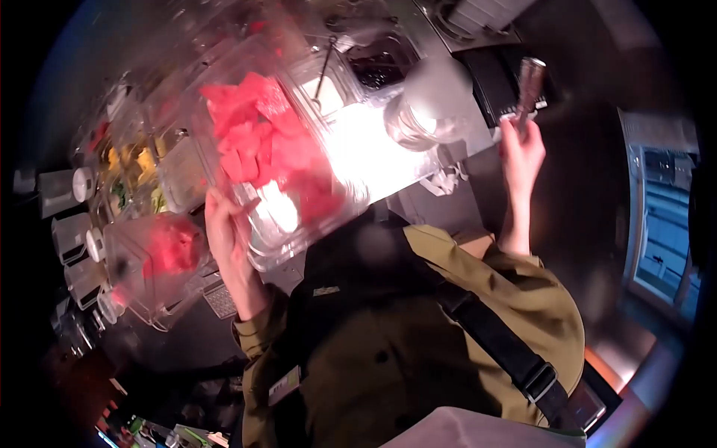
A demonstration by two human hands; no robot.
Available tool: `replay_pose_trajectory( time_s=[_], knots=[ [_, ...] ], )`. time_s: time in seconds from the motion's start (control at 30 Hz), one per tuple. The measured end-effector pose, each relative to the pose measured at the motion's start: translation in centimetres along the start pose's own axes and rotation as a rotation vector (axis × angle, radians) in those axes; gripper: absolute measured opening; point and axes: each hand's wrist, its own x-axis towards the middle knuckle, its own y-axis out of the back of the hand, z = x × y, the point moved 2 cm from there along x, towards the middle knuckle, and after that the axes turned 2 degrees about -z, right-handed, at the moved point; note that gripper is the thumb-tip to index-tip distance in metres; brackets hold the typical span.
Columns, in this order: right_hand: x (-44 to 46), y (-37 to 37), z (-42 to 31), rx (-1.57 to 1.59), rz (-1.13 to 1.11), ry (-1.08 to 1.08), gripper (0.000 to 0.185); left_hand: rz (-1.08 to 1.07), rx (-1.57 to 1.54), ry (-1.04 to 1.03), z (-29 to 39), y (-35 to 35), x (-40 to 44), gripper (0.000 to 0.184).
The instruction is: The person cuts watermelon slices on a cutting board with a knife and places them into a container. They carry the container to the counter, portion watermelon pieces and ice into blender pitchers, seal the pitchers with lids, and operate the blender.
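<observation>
My left hand (226,231) grips the near left side of a clear plastic container (261,257), its fingers at the rim. Chunks of red fruit, like watermelon, (258,134) fill much of this container, which is tilted. Out to the right, my right hand (520,149) is closed around a tool with a brown handle (531,86); the handle points up and away, and the tool's other end is hidden. A bit of white material shows at the fingers.
A brightly lit white board (381,157) holds a round clear vessel (411,123). At the left stand tubs of yellow and green pieces (134,168) and another container of red fruit (175,246). Crumpled white material (442,181) lies near the board's edge.
</observation>
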Motion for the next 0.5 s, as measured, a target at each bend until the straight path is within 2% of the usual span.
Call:
replay_pose_trajectory(
  time_s=[0.07,0.13,0.2,0.23,0.27,0.3,0.33,0.37,0.4,0.43,0.47,0.5],
  knots=[
    [1.6,-1.0,3.1,-0.14,-0.116,-0.118,0.025,-0.063,0.021,0.086,-1.8,1.9,-1.8,0.018],
    [2.0,-2.7,4.3,-0.037,-0.243,-0.273,0.029,-0.021,0.039,0.189,-2.4,1.0,-3.4,0.021],
    [2.5,-4.3,5.4,-0.105,-0.348,-0.208,0.027,-0.065,0.116,0.239,-3.0,1.0,-3.7,0.022],
    [2.1,-4.7,4.9,0.06,-0.323,-0.29,0.021,-0.116,0.163,0.262,-3.6,1.4,-3.5,0.022],
    [1.8,-3.7,4.2,-0.102,-0.195,-0.432,0.016,-0.166,0.211,0.283,-4.1,1.8,-2.9,0.022],
    [2.1,-2.2,4.0,-0.053,-0.155,-0.419,0.016,-0.199,0.186,0.293,-4.4,0.7,-2.3,0.019],
    [2.8,-0.1,4.2,-0.008,-0.119,-0.399,0.016,-0.16,0.32,0.358,-5.2,0.6,-1.4,0.028],
    [3.6,2.1,4.2,0.116,-0.021,-0.331,0.017,-0.212,0.391,0.357,-5.7,-1.4,-0.8,0.04],
    [4.4,3.9,4.0,0.24,0.067,-0.259,0.018,-0.342,0.326,0.378,-7.2,-1.8,0.4,0.04],
    [4.8,5.4,2.3,0.26,0.038,-0.23,0.019,-0.468,0.261,0.391,-8.4,-2.2,1.6,0.04],
    [4.7,6.9,0.3,0.28,0.008,-0.206,0.02,-0.579,0.35,0.492,-8.7,-3.6,2.5,0.027],
    [5.1,7.5,-1.0,0.326,-0.032,-0.165,0.018,-0.604,0.43,0.285,-13.7,-1.4,6.0,0.013]
  ],
)
